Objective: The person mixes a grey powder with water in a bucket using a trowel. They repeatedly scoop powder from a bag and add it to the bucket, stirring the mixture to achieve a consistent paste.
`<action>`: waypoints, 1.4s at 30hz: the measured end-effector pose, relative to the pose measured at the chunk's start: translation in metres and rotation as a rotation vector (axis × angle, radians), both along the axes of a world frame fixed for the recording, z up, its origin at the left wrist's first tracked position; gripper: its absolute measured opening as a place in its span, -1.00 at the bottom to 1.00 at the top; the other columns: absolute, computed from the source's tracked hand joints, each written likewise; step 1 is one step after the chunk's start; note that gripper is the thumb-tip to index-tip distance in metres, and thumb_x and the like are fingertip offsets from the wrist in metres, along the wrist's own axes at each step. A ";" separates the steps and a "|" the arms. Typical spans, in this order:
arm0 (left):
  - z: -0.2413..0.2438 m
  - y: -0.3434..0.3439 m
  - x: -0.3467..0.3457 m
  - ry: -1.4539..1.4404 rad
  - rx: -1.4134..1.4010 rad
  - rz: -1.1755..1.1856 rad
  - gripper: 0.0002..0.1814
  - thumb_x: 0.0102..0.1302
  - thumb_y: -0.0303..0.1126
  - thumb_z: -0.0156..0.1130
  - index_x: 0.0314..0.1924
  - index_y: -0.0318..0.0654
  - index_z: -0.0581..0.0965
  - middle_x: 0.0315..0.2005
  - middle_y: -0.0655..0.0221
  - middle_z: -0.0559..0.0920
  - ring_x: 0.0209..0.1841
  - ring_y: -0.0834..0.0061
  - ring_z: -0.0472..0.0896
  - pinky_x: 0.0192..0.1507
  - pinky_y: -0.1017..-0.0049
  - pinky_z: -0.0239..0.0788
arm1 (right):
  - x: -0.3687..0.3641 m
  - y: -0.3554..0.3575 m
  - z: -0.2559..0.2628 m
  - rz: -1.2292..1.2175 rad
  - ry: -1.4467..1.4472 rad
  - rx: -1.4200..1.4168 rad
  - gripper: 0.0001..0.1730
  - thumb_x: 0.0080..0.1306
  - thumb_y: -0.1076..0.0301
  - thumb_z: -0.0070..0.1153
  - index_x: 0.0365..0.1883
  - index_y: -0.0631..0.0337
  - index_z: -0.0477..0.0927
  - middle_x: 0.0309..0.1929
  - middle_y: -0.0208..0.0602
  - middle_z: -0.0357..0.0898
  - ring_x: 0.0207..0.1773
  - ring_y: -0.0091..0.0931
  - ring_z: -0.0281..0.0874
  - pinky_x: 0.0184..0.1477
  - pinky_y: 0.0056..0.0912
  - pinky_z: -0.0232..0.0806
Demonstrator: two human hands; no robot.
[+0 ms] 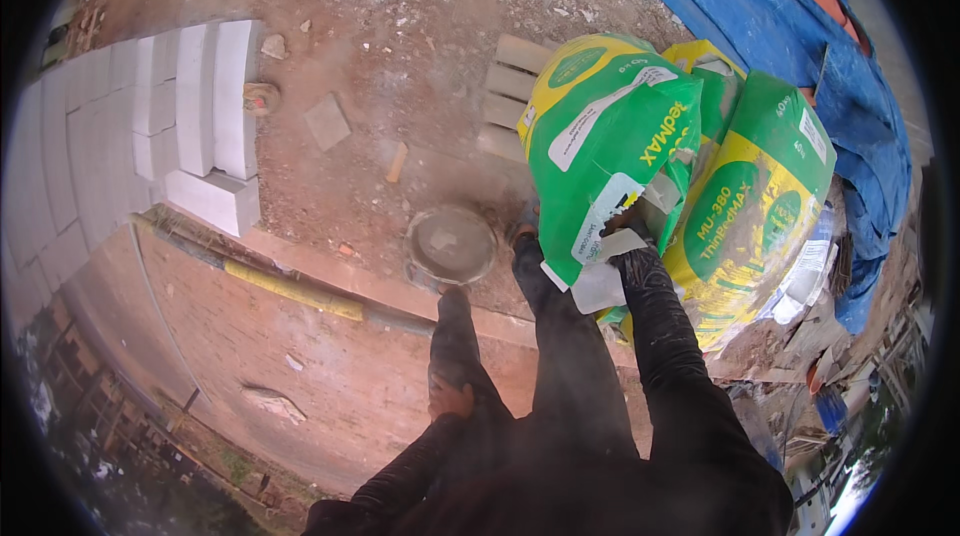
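My left hand (450,397) rests on my left leg near the knee, with nothing visible in it. My right arm reaches into the torn mouth of a green and yellow paper sack of dry building mix (615,131). Of my right hand (621,219) only a little shows at the dark opening; the fingers are hidden. A torn white paper flap (600,288) hangs beside my right wrist. On the ground ahead of my left foot stands a round mortar pan (451,243), coated grey, with a paler patch inside. Dust hazes the air.
Beside the torn sack lies another sack (739,228), smeared with grey powder. Wooden pallet slats (506,108) show under the sacks. Pale building blocks (196,101) are stacked at left. A blue tarpaulin (862,161) lies at right. A ledge edge (292,288) runs beneath my legs.
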State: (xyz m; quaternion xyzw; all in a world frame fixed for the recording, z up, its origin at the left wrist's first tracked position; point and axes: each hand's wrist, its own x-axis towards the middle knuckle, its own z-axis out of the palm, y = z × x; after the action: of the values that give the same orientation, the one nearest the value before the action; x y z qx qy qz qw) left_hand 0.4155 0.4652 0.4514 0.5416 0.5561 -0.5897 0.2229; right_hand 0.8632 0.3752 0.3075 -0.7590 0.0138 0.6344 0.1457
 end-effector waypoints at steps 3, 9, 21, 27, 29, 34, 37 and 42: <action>-0.003 0.001 -0.002 0.000 -0.008 0.012 0.03 0.21 0.13 0.15 0.43 -0.41 -0.04 0.20 -0.14 0.37 0.21 -0.01 0.44 0.20 0.11 0.28 | 0.000 0.007 -0.001 -0.044 -0.002 0.021 -0.58 0.15 0.32 0.13 0.00 0.21 0.49 -0.28 -0.24 0.54 -0.26 -0.33 0.48 -0.21 -0.29 0.34; 0.001 0.002 -0.005 -0.024 -0.017 0.035 0.04 0.20 0.14 0.17 0.44 -0.39 -0.04 0.21 -0.14 0.37 0.22 -0.02 0.43 0.21 0.11 0.27 | -0.008 0.013 0.001 -0.125 -0.064 0.076 -0.58 0.13 0.36 0.16 0.00 0.19 0.49 -0.34 -0.30 0.53 -0.35 -0.39 0.47 -0.29 -0.33 0.34; -0.001 -0.003 -0.028 -0.056 -0.033 -0.021 0.07 0.18 0.20 0.14 0.45 -0.37 -0.04 0.21 -0.09 0.38 0.20 -0.01 0.45 0.19 0.10 0.29 | -0.008 0.044 0.110 -1.073 0.123 0.706 -0.55 0.15 0.45 0.17 0.04 0.23 0.48 -0.35 -0.50 0.46 -0.45 -0.68 0.38 -0.49 -0.60 0.24; 0.001 0.011 -0.050 -0.122 0.044 -0.073 0.07 0.17 0.21 0.14 0.44 -0.37 -0.02 0.18 -0.09 0.40 0.18 -0.01 0.47 0.16 0.10 0.32 | -0.033 0.007 0.158 -0.896 -0.096 0.688 -0.46 0.28 0.44 0.03 0.25 0.33 0.37 -0.10 -0.32 0.58 -0.13 -0.58 0.57 -0.12 -0.51 0.43; 0.003 0.019 -0.058 -0.148 0.073 -0.073 0.06 0.17 0.21 0.15 0.43 -0.37 -0.02 0.17 -0.10 0.40 0.17 -0.02 0.47 0.15 0.10 0.33 | -0.048 0.000 0.176 -0.938 -0.129 0.736 -0.50 0.26 0.45 0.03 0.20 0.33 0.40 -0.21 -0.35 0.58 -0.29 -0.60 0.57 -0.28 -0.54 0.43; 0.007 0.046 -0.079 -0.181 0.059 -0.076 0.05 0.18 0.20 0.15 0.43 -0.35 -0.02 0.16 -0.13 0.41 0.16 -0.06 0.47 0.14 0.08 0.32 | -0.080 -0.014 0.246 -0.902 -0.112 0.654 -0.59 0.20 0.49 0.08 0.05 0.31 0.44 -0.47 -0.44 0.40 -0.65 -0.66 0.29 -0.64 -0.58 0.13; 0.005 0.061 -0.099 -0.248 0.038 -0.102 0.02 0.20 0.18 0.14 0.43 -0.35 -0.01 0.15 -0.12 0.43 0.16 -0.06 0.48 0.14 0.08 0.32 | -0.103 -0.018 0.279 -0.887 -0.216 0.614 -0.58 0.20 0.47 0.12 0.06 0.29 0.44 -0.52 -0.48 0.37 -0.68 -0.67 0.27 -0.68 -0.59 0.10; -0.003 0.081 -0.125 -0.266 0.041 -0.140 0.00 0.25 0.19 0.08 0.43 -0.36 -0.01 0.14 -0.08 0.47 0.14 0.00 0.52 0.14 0.13 0.34 | -0.147 -0.014 0.319 -0.783 -0.236 0.680 -0.53 0.22 0.42 0.11 0.10 0.34 0.41 -0.51 -0.46 0.38 -0.71 -0.68 0.23 -0.69 -0.61 0.11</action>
State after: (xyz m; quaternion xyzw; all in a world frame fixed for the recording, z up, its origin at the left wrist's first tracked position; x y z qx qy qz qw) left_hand 0.2909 0.5462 0.4484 0.6570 0.4945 -0.5152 0.2418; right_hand 0.7160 0.3616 0.6264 -0.6732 0.0732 0.4116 0.6099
